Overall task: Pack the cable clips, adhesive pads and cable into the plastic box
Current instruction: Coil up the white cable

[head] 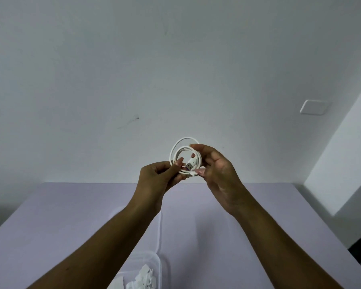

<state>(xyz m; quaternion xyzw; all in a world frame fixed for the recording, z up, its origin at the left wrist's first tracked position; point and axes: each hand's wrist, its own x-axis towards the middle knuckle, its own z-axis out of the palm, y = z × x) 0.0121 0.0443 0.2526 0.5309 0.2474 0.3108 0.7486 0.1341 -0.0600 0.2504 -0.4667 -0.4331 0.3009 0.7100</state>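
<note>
White cable (189, 165), coiled: fingers (178, 163) of our left hand (157, 178) and right hand (219, 174) pinch opposite sides, presumably so loops stay gathered. We hold it above the desk (50, 226); plastic box (158, 265) below, cable clips (143, 278) inside.

2 bare forearms (104, 236); left hand (156, 178) and right hand (219, 174) have long glossy pale-pink nails (200, 171)

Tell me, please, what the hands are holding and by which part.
The coiled white cable: the left hand pinches the coil's left side, the right hand its right side.
</note>
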